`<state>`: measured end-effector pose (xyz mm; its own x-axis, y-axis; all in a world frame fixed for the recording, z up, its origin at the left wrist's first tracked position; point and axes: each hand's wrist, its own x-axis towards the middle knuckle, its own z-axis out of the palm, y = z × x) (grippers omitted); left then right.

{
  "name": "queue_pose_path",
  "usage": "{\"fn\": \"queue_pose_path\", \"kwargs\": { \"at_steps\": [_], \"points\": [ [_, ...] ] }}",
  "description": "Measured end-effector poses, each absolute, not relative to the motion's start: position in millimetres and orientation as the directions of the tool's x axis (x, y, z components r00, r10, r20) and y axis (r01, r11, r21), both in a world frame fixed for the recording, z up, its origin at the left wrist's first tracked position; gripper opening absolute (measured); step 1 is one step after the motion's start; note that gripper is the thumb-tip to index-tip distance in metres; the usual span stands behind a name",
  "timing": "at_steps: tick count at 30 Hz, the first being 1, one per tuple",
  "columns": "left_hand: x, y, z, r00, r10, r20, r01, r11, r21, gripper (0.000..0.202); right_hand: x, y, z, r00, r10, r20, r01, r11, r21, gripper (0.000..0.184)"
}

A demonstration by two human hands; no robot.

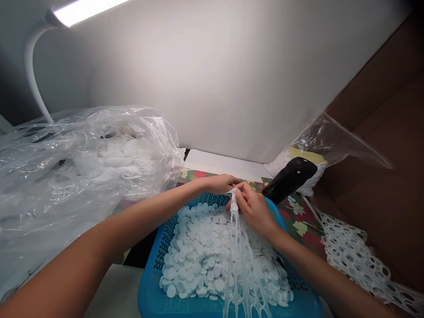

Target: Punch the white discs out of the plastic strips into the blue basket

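Note:
Both hands meet above the far part of a blue plastic basket (147, 278). Many small white discs (198, 260) fill it. Between the hands hangs a thin white sheet with punched-out round holes (240, 269), bunched at the top and draping down over the discs. My right hand (253, 205) pinches its gathered upper end between thumb and fingers. Close against it, my left hand (221, 183) is bent over the same end; its fingertips are mostly hidden, but the sheet's edge runs into them.
Clear plastic bags (139, 128) with white pieces lie at left, below a lamp (31, 70). A black handle-like object (291, 176) rises behind the basket's right corner. Another holed white sheet (357, 260) hangs at right, near a brown cardboard wall (387, 110). Patterned cloth (304, 225) covers the table.

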<state>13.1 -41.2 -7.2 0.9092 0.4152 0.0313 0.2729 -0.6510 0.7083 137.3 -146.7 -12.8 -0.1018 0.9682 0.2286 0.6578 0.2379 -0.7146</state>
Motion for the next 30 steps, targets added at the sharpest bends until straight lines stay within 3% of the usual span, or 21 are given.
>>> {"fn": "queue_pose_path", "kwargs": {
  "at_steps": [10,17,24,30],
  "points": [
    [12.4,-41.1,-7.0,0.911,0.408,0.051,0.271,-0.688,0.673,0.02,132.8,-147.5,-10.7,-0.05,0.966,0.254,0.609,0.232,-0.758,0.02],
    [15.1,-40.6,-8.2,0.905,0.424,0.026,0.318,-0.716,0.622,0.028,136.5,-139.5,-5.7,0.049,0.982,0.185,0.414,0.149,-0.898,0.023],
    [13.8,-40.2,-7.9,0.894,0.447,-0.013,0.345,-0.67,0.658,0.027,139.4,-141.2,-0.6,-0.063,0.985,0.16,0.349,0.172,-0.921,0.022],
    [12.1,-42.8,-4.1,0.909,0.416,-0.024,0.317,-0.654,0.687,0.022,144.6,-150.0,1.8,-0.164,0.968,0.189,0.366,0.237,-0.9,0.009]
  ]
}}
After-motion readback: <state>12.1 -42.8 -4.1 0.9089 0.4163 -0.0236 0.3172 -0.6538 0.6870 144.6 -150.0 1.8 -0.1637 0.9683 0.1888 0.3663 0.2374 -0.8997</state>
